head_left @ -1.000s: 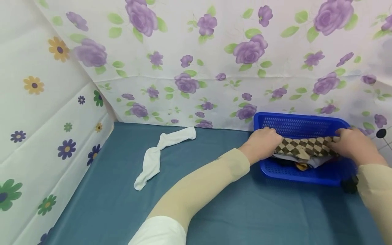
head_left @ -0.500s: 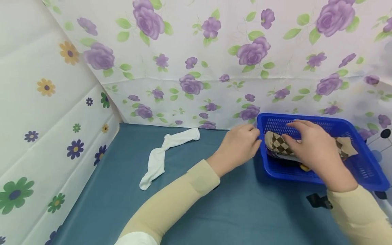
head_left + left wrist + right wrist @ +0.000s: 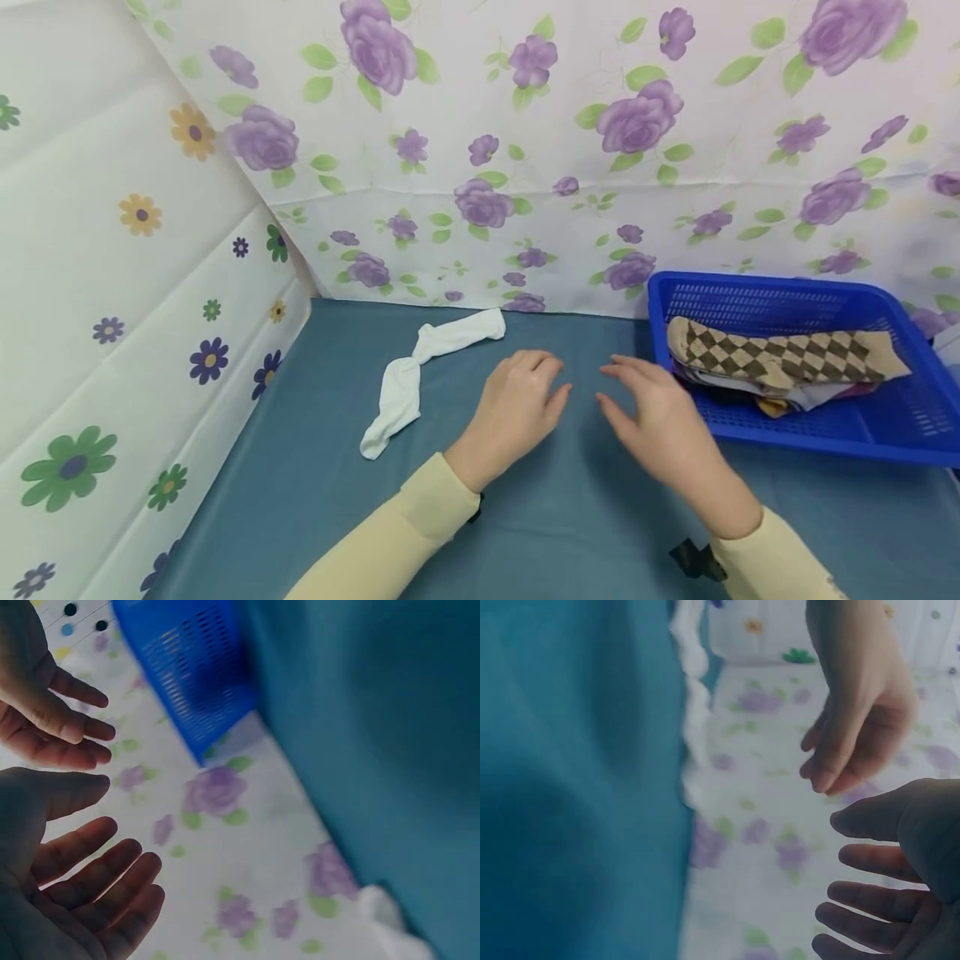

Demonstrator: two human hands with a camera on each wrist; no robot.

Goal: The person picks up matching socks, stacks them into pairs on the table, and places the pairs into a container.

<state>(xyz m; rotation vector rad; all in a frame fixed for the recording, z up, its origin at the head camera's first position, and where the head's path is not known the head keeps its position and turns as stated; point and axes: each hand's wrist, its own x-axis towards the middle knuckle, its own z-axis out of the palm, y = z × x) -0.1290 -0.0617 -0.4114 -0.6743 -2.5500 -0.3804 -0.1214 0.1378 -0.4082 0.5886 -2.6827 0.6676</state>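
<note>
Over the middle of the table my left hand (image 3: 513, 412) hovers with fingers loosely bent and nothing in it. Facing it, a short gap away, my right hand (image 3: 663, 425) is also bare, its thumb and fingers spread apart. To the left of my left hand lie white socks (image 3: 401, 387), stretched out in a bent line on the cloth. On the right side a brown and beige checkered sock (image 3: 795, 358) lies flat on top of other folded socks (image 3: 813, 394) in a blue basket (image 3: 862, 442). The lower socks are mostly covered.
A dark teal cloth (image 3: 555, 542) covers the table. Behind it hangs a white sheet with purple flowers (image 3: 480, 150), and another flowered sheet (image 3: 150, 333) closes off the left side. The blue basket stands against the back sheet.
Both hands have let go of the checkered sock in the basket and moved left, out over the table. The checkered sock now lies uncovered by hands; the white socks stay put.
</note>
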